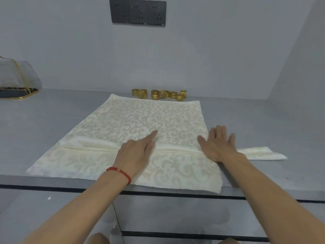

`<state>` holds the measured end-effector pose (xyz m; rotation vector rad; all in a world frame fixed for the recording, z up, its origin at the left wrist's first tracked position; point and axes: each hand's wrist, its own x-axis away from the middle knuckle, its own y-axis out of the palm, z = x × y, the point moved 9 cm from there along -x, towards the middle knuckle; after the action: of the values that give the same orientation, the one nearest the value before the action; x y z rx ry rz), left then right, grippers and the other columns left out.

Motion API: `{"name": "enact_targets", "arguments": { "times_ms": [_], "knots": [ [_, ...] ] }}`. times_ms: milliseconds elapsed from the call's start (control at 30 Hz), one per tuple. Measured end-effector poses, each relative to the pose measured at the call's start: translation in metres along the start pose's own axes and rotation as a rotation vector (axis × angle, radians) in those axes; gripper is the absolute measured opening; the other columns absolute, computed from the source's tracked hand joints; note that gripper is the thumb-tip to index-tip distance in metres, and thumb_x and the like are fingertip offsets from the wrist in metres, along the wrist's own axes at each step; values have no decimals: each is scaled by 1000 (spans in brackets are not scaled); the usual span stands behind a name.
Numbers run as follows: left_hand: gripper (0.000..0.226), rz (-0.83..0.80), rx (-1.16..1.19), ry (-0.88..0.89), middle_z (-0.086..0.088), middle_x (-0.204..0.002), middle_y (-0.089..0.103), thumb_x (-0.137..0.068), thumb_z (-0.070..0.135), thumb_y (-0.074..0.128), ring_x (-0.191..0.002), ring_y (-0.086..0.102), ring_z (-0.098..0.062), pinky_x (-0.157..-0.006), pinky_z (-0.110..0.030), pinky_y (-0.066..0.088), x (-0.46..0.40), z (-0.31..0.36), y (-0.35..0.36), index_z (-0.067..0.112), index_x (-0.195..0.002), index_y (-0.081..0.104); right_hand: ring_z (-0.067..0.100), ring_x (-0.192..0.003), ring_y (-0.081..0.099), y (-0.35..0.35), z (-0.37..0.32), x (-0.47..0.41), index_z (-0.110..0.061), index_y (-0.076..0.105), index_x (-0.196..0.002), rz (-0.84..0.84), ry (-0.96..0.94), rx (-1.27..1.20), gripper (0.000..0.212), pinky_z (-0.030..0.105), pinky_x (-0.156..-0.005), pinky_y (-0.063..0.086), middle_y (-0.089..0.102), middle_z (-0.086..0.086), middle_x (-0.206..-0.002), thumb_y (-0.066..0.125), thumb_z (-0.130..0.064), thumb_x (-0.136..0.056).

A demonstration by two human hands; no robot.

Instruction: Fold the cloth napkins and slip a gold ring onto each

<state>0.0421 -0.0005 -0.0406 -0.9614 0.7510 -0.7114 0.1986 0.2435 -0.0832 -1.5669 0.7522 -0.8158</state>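
A cream damask napkin (140, 118) lies spread flat at the centre of the frame on a grey counter (52, 117), with a pleated ridge across its lower half. The left hand (136, 152) presses the ridge, index finger extended and the rest loosely curled; the right hand (217, 143) lies flat, fingers spread, at the napkin's right edge. The cloth looks soft, light and slippery; best pinched along the fold. Gold rings (159, 94) cluster just beyond its far edge. No readable writing.
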Motion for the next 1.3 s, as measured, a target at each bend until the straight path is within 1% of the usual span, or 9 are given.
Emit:
{"name": "enact_targets", "arguments": {
  "times_ms": [67, 133, 267, 333, 433, 933, 1100, 1200, 1300],
  "knots": [
    [29, 82, 55, -100, 6, -93, 65, -104, 23, 44, -91, 58, -25, -88, -33, 42, -13, -9, -6, 42, -113, 65, 29, -155, -23, -3, 14, -2, -8, -6, -162, -8, 47, 63, 82, 62, -122, -12, -17, 12, -170, 7, -61, -102],
    [31, 131, -28, -119, 8, -69, 44, -94, 11, 55, -68, 44, -19, -69, -29, 43, -20, -6, -9, 31, -71, 49, 35, -156, -15, -16, 6, 2, -6, 3, -162, 60, 73, 284, 75, 68, -119, -9, -7, 14, -170, 11, -53, -104],
    [47, 83, -198, -38, 9, -65, 33, -94, 9, 53, -60, 37, -15, -60, -28, 31, -27, 3, 2, 28, -54, 38, 34, -153, 16, -56, -78, 24, -12, 30, -157, 342, -295, 347, 57, 64, -121, 8, 23, 14, -164, 26, -40, -108],
    [30, 29, -231, -24, 6, -85, 47, -99, 16, 50, -85, 50, -19, -72, -31, 34, -30, 2, 4, 26, -74, 63, 22, -157, 9, -40, -116, 36, -24, 25, -160, 142, -574, 22, 60, 53, -126, 4, 17, 4, -169, 23, -54, -108],
    [18, -167, -223, -15, 0, -114, 50, -100, 26, 49, -113, 44, -22, -91, -38, 36, -38, -1, 8, 24, -112, 62, 13, -156, -18, 5, -130, 45, -33, 2, -164, -84, -670, 38, 66, 49, -126, -12, -9, -4, -172, 12, -62, -105],
    [40, -675, -465, 76, 2, -115, 59, -89, 33, 66, -99, 58, -20, -74, -27, 45, -57, 44, -8, 17, -125, 59, 17, -155, -24, 10, -128, 39, -49, 1, -159, -35, -655, 46, 63, 57, -122, -16, -11, -5, -172, 13, -70, -101],
    [18, -835, -168, 79, -1, -102, 71, -90, 16, 60, -92, 66, -20, -78, -29, 58, -53, 57, -1, 19, -98, 76, 22, -156, -19, 6, -129, 44, -51, 8, -158, -7, -667, 81, 67, 60, -122, -13, -5, -1, -172, 6, -74, -95],
    [39, -944, 82, 78, 4, -77, 70, -85, -5, 50, -77, 65, -18, -80, -32, 57, -46, 50, -7, 14, -105, 77, 21, -156, -20, 6, -130, 45, -49, 2, -160, -3, -669, 87, 67, 60, -122, -13, -6, -2, -172, 7, -73, -97],
    [29, -879, 103, 214, 1, -76, 71, -88, 5, 63, -76, 67, -13, -85, -34, 57, -51, 46, -5, 25, -106, 76, 20, -156, -20, 9, -129, 45, -48, 2, -159, -31, -666, 62, 63, 59, -123, -13, -6, -8, -172, 9, -68, -101]
  ]
}}
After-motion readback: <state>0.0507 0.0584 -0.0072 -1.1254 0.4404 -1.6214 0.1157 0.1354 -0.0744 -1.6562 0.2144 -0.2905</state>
